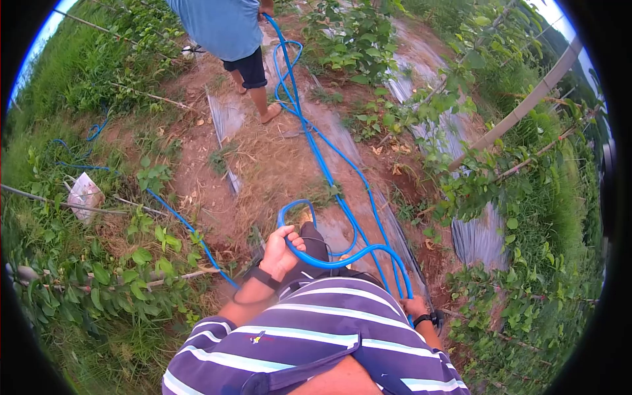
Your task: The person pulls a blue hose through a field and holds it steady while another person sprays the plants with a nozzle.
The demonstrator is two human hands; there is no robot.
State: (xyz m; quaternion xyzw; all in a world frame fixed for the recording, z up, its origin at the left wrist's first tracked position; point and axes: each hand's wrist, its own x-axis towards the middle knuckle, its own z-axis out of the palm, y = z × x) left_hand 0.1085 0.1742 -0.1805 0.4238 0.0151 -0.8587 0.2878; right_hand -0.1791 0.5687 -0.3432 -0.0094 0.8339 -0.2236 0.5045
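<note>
A thick blue hose (322,262) bends across the front of my body. My left hand (282,252) is closed around it in front of my belly, fingers curled over the tube. Low on the right, my right hand (415,305) grips the hose beside my hip, partly hidden by my striped shirt. From there, loops and parallel lengths of the same hose run forward over the ground. They reach a hand (266,8) of another person, who stands ahead with their back to me.
The other person in a blue shirt (220,29) stands on the dirt path (263,158). Leafy plants on poles line both sides, with a slanted pole (520,105) at the right. A white bag (85,197) lies left. Silvery plastic sheeting (478,237) covers ground at right.
</note>
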